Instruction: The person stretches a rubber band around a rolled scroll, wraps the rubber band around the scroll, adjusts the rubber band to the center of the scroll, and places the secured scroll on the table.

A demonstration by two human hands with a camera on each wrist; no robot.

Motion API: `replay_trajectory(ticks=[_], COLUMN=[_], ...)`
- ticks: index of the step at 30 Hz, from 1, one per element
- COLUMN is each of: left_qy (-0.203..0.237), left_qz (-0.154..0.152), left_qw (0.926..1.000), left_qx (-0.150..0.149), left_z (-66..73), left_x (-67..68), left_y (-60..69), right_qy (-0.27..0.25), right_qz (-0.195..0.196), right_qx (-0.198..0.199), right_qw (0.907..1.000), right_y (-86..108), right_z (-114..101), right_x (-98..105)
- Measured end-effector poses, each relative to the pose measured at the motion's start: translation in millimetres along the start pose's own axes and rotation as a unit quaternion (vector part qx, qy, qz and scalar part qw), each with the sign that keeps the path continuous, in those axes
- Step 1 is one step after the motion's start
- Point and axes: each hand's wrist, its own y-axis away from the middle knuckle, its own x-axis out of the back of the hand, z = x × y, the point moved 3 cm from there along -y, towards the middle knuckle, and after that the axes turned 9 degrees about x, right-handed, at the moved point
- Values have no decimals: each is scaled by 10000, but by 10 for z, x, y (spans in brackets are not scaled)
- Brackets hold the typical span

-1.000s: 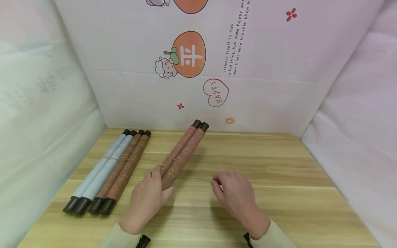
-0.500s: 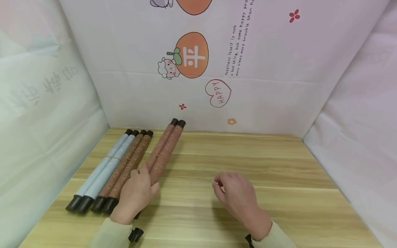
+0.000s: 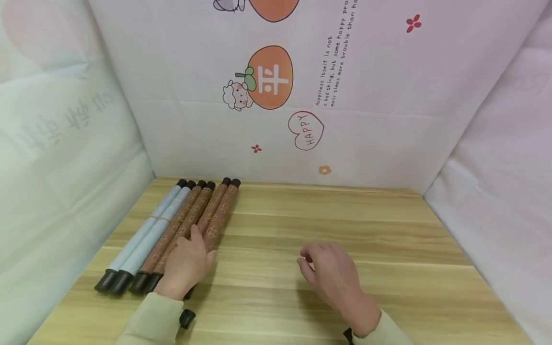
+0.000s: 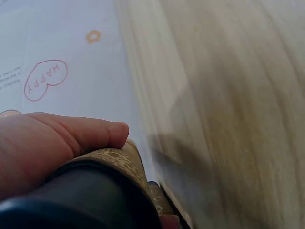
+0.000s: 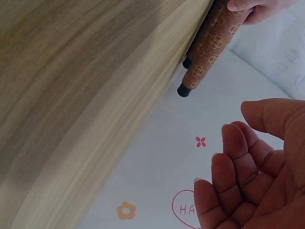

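A brown patterned scroll (image 3: 221,206) with two rolls side by side, black end caps and a thin string round its middle lies slanted on the table. My left hand (image 3: 186,266) grips its near part, thumb on the right side and fingers on the left. In the left wrist view the thumb rests along the scroll's patterned cover (image 4: 114,157), close to a black end cap; the other fingers are mostly hidden. My right hand (image 3: 332,275) hovers to the right with nothing in it. Its fingers (image 5: 224,179) are loosely curled in the right wrist view.
Left of the held scroll lie a similar brown scroll (image 3: 183,220) and a light blue scroll (image 3: 144,235), side by side and parallel. The wooden table (image 3: 336,220) meets a white printed backdrop (image 3: 366,115) at the back, with white cloth walls at both sides.
My left hand has carried the brown scroll leftward and lowered it beside the other brown scroll. Its raised far end has come down to the table. The right hand has barely moved.
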Motion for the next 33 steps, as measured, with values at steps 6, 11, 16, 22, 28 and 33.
replay_trajectory(ticks=[6, 11, 16, 22, 28, 33], left_qy=[-158, -156, -432, -982, -1163, -1368], left_qz=[-241, -418, -333, 82, 264, 426], left_qw=[9992, 9980, 9973, 9946, 9928, 9897], left_qx=[260, 441, 491, 315, 59, -50], left_z=[-7, -25, -15, 38, 112, 114], left_x=[-32, -77, -131, -140, -83, -82], left_y=[-38, -80, -103, -49, 9, 16], right_qy=[-7, -15, -56, -47, -76, -180], right_qz=[-225, -345, -447, -461, -565, -699], right_qx=[-116, -204, -298, -267, -351, -410], right_qw=[9997, 9992, 9985, 9986, 9978, 9966], right_y=[12, 19, 31, 57, 55, 54], right_z=[-1, -2, 1, -7, -6, -15], right_x=[-9, -15, -28, -33, -32, -36])
